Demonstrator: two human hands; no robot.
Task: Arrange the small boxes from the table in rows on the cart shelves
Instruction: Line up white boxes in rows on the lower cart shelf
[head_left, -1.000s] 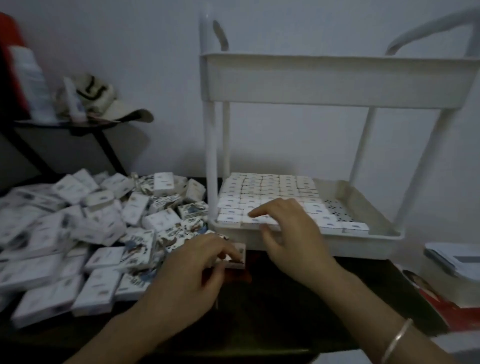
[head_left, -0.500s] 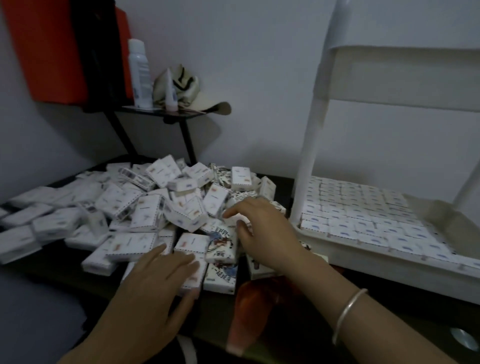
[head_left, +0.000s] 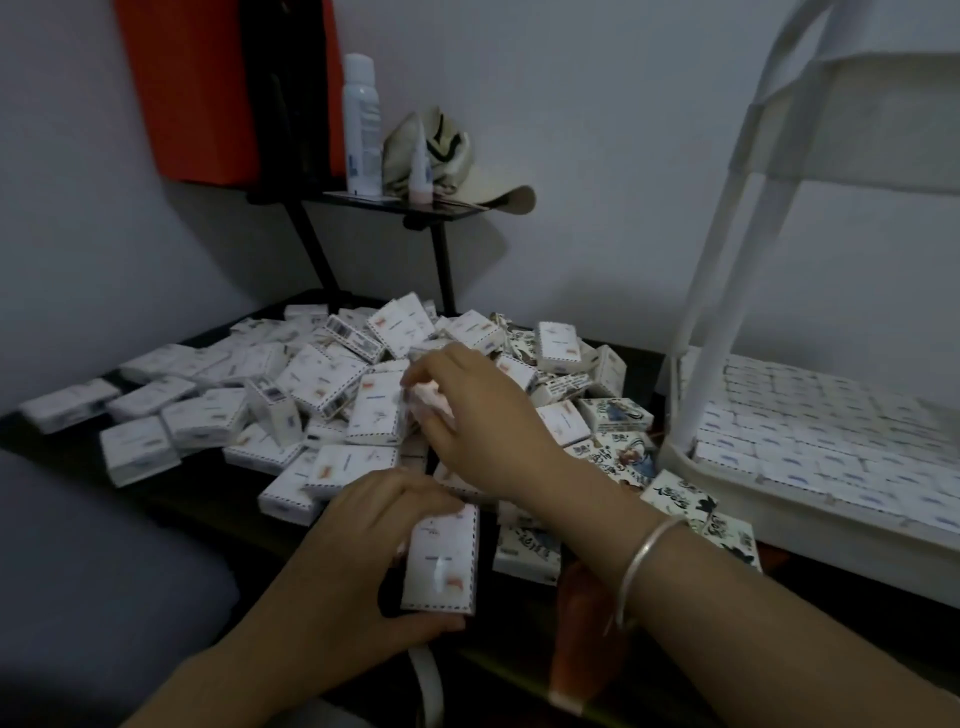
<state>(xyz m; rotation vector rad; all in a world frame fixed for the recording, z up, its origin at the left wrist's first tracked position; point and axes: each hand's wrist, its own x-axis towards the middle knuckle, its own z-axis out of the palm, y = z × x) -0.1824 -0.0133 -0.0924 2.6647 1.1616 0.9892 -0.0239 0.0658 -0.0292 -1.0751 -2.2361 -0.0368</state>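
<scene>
A heap of small white boxes (head_left: 317, 384) covers the dark table (head_left: 218, 493). My left hand (head_left: 358, 561) grips one white box (head_left: 441, 561) near the table's front edge, thumb under it and fingers over its top. My right hand (head_left: 478, 415), a silver bangle on its wrist, reaches into the middle of the heap and pinches a small box (head_left: 423, 405) that is blurred. At the right stands the white cart (head_left: 711, 322); its lower shelf (head_left: 810, 525) holds tight rows of boxes (head_left: 810, 426).
A black wall shelf (head_left: 415, 205) at the back carries a white spray bottle (head_left: 361, 124), a small tube and a cap. A red and black box (head_left: 223, 88) hangs beside it. The cart's upper shelf (head_left: 872, 119) overhangs at the top right. Several picture-printed boxes (head_left: 623, 452) lie by the cart.
My view has swung left from the cart to the heap. My right hand left the cart shelf and reached into the pile; my left hand closed on a box at the front.
</scene>
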